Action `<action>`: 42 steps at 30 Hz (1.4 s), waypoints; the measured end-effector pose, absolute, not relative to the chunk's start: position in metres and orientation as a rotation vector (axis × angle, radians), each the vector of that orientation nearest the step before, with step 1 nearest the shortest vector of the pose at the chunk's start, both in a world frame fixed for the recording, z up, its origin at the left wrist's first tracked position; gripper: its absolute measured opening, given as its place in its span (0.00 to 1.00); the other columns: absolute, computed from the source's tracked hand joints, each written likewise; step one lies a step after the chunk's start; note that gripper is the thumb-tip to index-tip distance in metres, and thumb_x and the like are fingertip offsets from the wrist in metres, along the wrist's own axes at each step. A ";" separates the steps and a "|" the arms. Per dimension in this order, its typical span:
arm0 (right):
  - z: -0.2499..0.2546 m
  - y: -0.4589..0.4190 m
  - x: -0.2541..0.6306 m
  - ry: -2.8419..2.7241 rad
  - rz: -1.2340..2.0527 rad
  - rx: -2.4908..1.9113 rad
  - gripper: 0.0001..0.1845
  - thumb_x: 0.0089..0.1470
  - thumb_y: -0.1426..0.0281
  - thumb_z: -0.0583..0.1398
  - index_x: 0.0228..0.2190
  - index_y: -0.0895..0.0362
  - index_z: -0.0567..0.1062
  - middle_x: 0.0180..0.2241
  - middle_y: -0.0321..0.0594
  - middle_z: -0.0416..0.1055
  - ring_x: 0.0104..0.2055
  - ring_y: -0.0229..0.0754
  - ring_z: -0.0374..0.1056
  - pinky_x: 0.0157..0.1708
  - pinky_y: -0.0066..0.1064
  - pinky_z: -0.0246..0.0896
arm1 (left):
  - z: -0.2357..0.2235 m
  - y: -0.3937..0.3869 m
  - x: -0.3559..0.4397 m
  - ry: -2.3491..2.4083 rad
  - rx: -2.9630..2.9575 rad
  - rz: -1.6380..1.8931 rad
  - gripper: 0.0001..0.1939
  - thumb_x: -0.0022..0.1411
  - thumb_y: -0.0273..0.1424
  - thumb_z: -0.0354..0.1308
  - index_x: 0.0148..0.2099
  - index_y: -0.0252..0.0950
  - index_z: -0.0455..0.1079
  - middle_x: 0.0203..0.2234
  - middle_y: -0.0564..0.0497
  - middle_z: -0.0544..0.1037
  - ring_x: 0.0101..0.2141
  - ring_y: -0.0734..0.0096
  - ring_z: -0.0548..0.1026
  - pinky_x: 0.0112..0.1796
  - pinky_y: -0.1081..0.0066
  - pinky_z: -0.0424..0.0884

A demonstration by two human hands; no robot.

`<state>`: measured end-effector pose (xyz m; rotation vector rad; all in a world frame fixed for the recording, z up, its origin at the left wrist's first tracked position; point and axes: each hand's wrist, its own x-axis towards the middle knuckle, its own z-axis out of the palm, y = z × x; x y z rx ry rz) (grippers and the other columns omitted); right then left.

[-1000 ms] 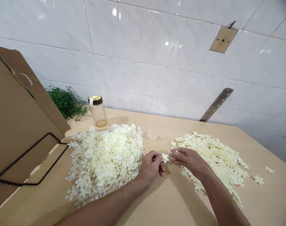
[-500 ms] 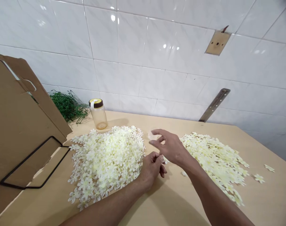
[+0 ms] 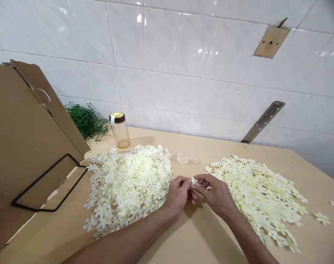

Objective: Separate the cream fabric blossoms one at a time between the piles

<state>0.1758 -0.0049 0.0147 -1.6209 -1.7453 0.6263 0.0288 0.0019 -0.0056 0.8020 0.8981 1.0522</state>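
Observation:
Between my two hands is a small cream artificial flower [image 3: 193, 181], partly covered by fingertips. My left hand [image 3: 178, 192] pinches it from the left. From the right, the thumb and fingers of my right hand [image 3: 212, 189] close on the same flower; anything tiny in those fingertips is too small to make out. A large heap of cream artificial flowers [image 3: 134, 179] lies left of my hands. On the right is a flatter spread of similar flowers [image 3: 260, 194]. Just beyond my hands sits a small clear plastic container [image 3: 184, 155].
A clear jar [image 3: 121, 132] with a brown and yellow lid stands behind the left heap. Green artificial stems [image 3: 86, 120] lie beside a cardboard box [image 3: 32, 146] with a black wire frame [image 3: 62, 201]. A metal bracket [image 3: 263, 122] leans at the tiled wall [image 3: 161, 47].
My right hand has come back from the clear container to the flower at my left hand, and its fingers have closed. The view has shifted slightly, moving the scene.

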 end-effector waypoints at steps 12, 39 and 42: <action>0.016 -0.013 0.179 -1.348 1.107 -1.493 0.22 0.47 0.54 0.65 0.40 0.53 0.74 0.32 0.41 0.75 0.30 0.44 0.71 0.19 0.29 0.66 | -0.001 -0.001 0.027 0.802 0.763 0.967 0.16 0.56 0.42 0.62 0.32 0.32 0.67 0.23 0.50 0.73 0.19 0.76 0.69 0.20 0.76 0.64; 0.014 -0.017 0.173 -1.329 1.072 -1.464 0.21 0.55 0.51 0.59 0.27 0.57 0.74 0.18 0.35 0.67 0.20 0.38 0.64 0.22 0.28 0.59 | -0.002 0.001 0.023 0.754 0.811 0.943 0.16 0.56 0.41 0.63 0.33 0.31 0.71 0.18 0.52 0.72 0.19 0.77 0.67 0.23 0.75 0.63; 0.011 -0.017 0.173 -1.297 1.080 -1.433 0.22 0.55 0.51 0.58 0.27 0.58 0.74 0.20 0.36 0.68 0.22 0.39 0.65 0.23 0.28 0.60 | 0.000 0.000 0.023 0.772 0.835 0.936 0.16 0.56 0.40 0.63 0.33 0.30 0.71 0.18 0.51 0.72 0.18 0.78 0.66 0.23 0.75 0.63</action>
